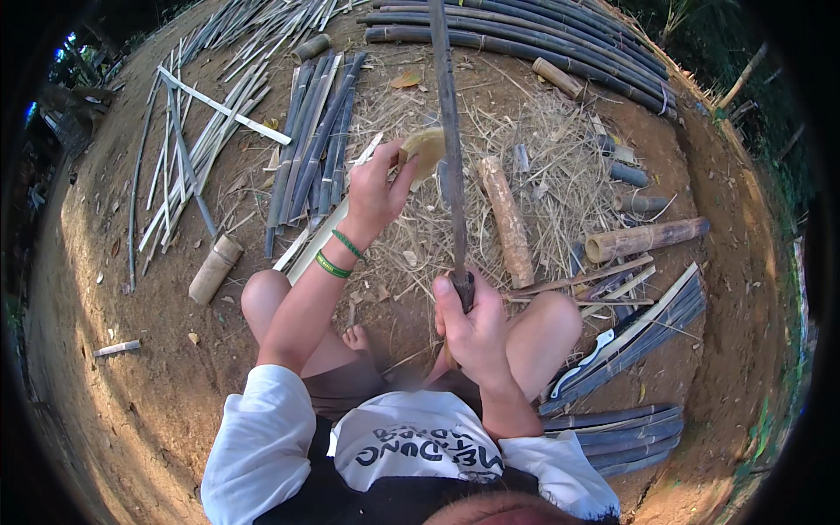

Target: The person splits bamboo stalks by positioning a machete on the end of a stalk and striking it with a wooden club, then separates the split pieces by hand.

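Note:
My right hand (475,334) is wrapped round the dark handle of a machete (452,149), whose long blade points away from me toward the top edge. To the left of the blade, my left hand (378,191) grips a pale piece of bamboo (425,150) with a curved edge. The blade passes in front of its right side, and I cannot tell whether they touch. A short log (505,219) lies on the ground just right of the machete, among shavings (564,188).
Dark split bamboo strips (319,131) and pale slats (210,131) lie to the left, near a bamboo section (215,269). Long poles (525,48) lie across the far side. At the right are a bamboo section (647,239), split strips (647,337) and a white-handled knife (586,360).

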A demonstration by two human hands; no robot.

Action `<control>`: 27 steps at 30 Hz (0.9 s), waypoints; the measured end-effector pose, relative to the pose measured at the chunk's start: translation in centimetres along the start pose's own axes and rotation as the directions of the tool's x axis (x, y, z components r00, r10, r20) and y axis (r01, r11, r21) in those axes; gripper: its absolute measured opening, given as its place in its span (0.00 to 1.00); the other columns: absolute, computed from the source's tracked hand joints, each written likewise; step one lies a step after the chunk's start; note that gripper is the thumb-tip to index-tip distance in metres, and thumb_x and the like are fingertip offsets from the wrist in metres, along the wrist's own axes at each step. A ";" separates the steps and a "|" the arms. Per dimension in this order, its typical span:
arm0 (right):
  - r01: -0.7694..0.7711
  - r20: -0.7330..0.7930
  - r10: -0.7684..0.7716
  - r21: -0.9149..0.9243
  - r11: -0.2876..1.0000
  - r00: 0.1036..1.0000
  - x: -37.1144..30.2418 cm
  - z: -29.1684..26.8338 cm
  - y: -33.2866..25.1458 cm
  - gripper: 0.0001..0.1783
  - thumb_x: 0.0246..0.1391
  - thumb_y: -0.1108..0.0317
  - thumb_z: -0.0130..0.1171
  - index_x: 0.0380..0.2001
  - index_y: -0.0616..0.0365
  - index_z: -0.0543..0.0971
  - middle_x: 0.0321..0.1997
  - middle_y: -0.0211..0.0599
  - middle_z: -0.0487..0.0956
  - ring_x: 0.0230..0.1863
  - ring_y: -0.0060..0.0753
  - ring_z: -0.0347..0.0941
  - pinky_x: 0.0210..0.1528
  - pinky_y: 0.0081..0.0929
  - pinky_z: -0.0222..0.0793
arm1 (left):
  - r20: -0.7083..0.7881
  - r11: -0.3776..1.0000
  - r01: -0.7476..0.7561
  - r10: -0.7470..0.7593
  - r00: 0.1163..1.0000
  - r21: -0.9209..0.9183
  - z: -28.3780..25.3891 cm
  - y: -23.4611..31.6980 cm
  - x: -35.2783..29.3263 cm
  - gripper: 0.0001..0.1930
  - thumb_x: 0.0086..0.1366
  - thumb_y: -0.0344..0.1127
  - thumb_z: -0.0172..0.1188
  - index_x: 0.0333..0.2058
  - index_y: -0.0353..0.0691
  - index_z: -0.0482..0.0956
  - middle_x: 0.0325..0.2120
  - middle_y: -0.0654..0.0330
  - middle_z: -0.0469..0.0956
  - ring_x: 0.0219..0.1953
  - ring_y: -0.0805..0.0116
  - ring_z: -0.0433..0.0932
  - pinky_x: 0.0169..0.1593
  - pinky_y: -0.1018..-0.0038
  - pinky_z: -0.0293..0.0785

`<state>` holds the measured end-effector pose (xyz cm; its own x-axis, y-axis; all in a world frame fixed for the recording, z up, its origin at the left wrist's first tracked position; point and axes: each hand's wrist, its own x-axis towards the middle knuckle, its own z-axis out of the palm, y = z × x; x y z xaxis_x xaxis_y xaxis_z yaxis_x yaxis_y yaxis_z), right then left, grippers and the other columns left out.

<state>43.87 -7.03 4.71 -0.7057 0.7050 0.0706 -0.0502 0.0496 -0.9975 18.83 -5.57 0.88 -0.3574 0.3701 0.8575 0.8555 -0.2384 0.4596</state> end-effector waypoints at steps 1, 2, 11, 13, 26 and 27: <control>-0.009 0.008 0.009 -0.004 1.000 1.000 -0.1 0.0 -0.1 0.20 0.67 0.56 0.63 0.30 0.63 0.76 0.16 0.24 0.68 0.20 0.16 0.60 0.23 0.25 0.55 | -0.004 1.000 0.001 -0.001 1.000 0.002 0.0 0.0 -0.2 0.17 0.64 0.26 0.68 0.50 0.34 0.75 0.30 0.48 0.84 0.32 0.52 0.87 0.35 0.66 0.82; -0.018 0.017 0.018 -0.009 1.000 1.000 -0.1 0.1 -0.2 0.20 0.67 0.56 0.63 0.29 0.63 0.76 0.16 0.24 0.68 0.20 0.16 0.60 0.22 0.26 0.55 | -0.008 1.000 0.002 -0.002 1.000 0.005 0.0 0.0 -0.3 0.17 0.64 0.26 0.68 0.50 0.34 0.75 0.30 0.48 0.84 0.32 0.52 0.87 0.35 0.66 0.82; -0.054 0.065 0.053 0.008 0.999 0.996 -0.5 0.1 -0.1 0.21 0.67 0.56 0.63 0.30 0.64 0.76 0.16 0.25 0.68 0.20 0.16 0.59 0.23 0.26 0.55 | 0.034 1.000 0.019 -0.019 0.999 -0.008 -0.9 0.9 -1.0 0.17 0.64 0.25 0.67 0.50 0.34 0.76 0.31 0.47 0.84 0.33 0.51 0.87 0.34 0.64 0.81; -0.051 0.069 0.051 -0.005 0.999 0.996 -0.6 0.1 -0.1 0.20 0.67 0.56 0.63 0.30 0.64 0.76 0.17 0.25 0.68 0.21 0.16 0.59 0.23 0.26 0.55 | 0.037 1.000 0.022 -0.022 0.999 -0.014 -1.1 1.0 -1.1 0.16 0.64 0.24 0.67 0.50 0.34 0.76 0.32 0.47 0.85 0.33 0.51 0.87 0.34 0.64 0.81; -0.084 0.130 0.084 -0.003 0.996 0.988 -0.8 0.0 0.1 0.20 0.73 0.54 0.53 0.32 0.59 0.72 0.17 0.23 0.68 0.18 0.15 0.63 0.21 0.20 0.62 | 0.054 1.000 -0.003 0.002 0.999 0.025 -2.0 1.7 -1.1 0.18 0.62 0.25 0.68 0.50 0.34 0.77 0.37 0.47 0.85 0.37 0.52 0.87 0.38 0.65 0.82; -0.084 0.126 0.083 -0.002 0.996 0.988 -0.8 0.0 0.2 0.20 0.74 0.54 0.52 0.32 0.59 0.72 0.17 0.23 0.68 0.18 0.15 0.63 0.21 0.20 0.61 | 0.057 0.999 -0.023 0.021 0.998 0.037 -2.2 1.8 -0.9 0.18 0.62 0.25 0.69 0.50 0.34 0.77 0.38 0.47 0.85 0.38 0.53 0.87 0.39 0.65 0.83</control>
<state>44.44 -7.57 4.41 -0.7910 0.6117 -0.0132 0.0103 -0.0083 -0.9999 19.91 -8.28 1.43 -0.3177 0.4159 0.8521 0.8766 -0.2138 0.4312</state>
